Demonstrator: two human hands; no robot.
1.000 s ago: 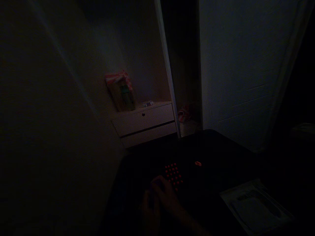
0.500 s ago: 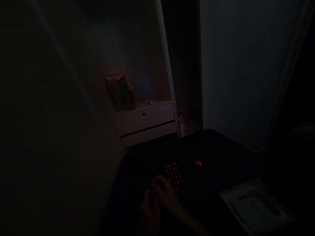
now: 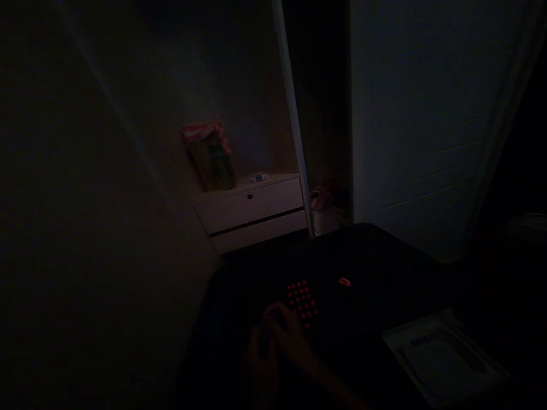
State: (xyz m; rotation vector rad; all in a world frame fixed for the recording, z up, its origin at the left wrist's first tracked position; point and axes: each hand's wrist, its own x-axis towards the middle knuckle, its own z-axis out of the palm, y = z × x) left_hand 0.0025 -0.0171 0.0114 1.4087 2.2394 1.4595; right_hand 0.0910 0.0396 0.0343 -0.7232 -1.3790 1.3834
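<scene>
The scene is very dark. My left hand (image 3: 261, 361) and my right hand (image 3: 290, 336) meet low in the middle of the view, above a black table (image 3: 367, 245). Both have their fingers closed around a small dark, bluish-purple item (image 3: 265, 330) whose kind I cannot make out. Just beyond my right hand, several small red round pieces (image 3: 302, 299) lie in neat rows on the table, some partly hidden by that hand. A small orange-red piece (image 3: 344, 282) lies apart, to the right of the rows.
A pale tray or packet (image 3: 410, 353) lies at the table's right, its contents dim. Behind the table stands a drawer unit (image 3: 256, 208) bearing a box with a red-and-white top (image 3: 211, 156) and a small pale item (image 3: 258, 177). A pale panel (image 3: 419, 125) rises at the right.
The view has shifted very slightly. Both hands stay together in nearly the same place, and the red pieces have not visibly moved.
</scene>
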